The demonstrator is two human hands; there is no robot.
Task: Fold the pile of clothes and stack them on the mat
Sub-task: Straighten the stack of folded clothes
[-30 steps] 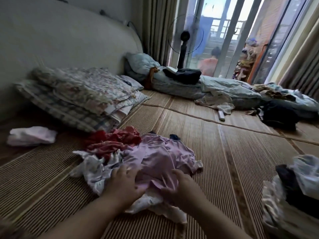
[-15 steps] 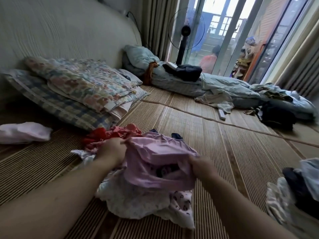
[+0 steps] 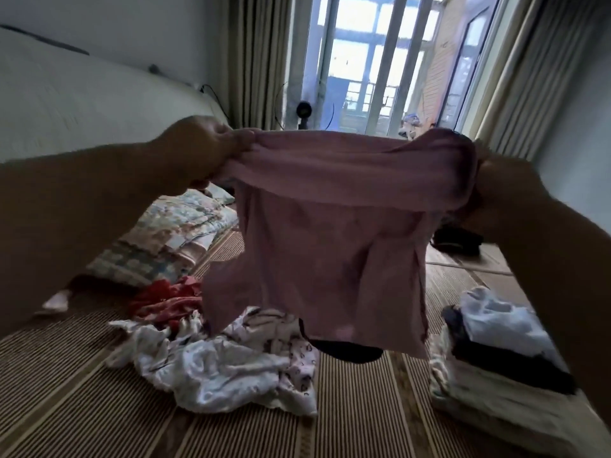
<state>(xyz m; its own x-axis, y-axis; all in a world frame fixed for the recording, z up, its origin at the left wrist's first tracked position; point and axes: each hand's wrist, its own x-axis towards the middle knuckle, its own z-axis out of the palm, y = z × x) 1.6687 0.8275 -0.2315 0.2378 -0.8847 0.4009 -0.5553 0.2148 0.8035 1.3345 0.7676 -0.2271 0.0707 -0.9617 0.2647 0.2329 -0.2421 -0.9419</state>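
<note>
A pink garment (image 3: 330, 252) hangs in the air in front of me, stretched wide by its top edge. My left hand (image 3: 201, 150) grips its left corner and my right hand (image 3: 506, 196) grips its right corner. Below it on the striped mat (image 3: 82, 408) lies the unfolded pile: white patterned clothes (image 3: 224, 365), a red garment (image 3: 165, 302) and a dark piece (image 3: 350, 352) partly hidden by the pink cloth. A stack of folded clothes (image 3: 496, 368) sits on the mat at the right, under my right forearm.
Folded quilts (image 3: 165, 239) lie against the wall on the left. A small pink-white cloth (image 3: 56, 300) rests beside them. A standing fan (image 3: 304, 110) and curtains stand before the balcony door. A dark bag (image 3: 459, 239) sits beyond the garment.
Both hands have lifted the pink garment off the pile to chest height and pulled it wide. The view has tilted upward toward the window.
</note>
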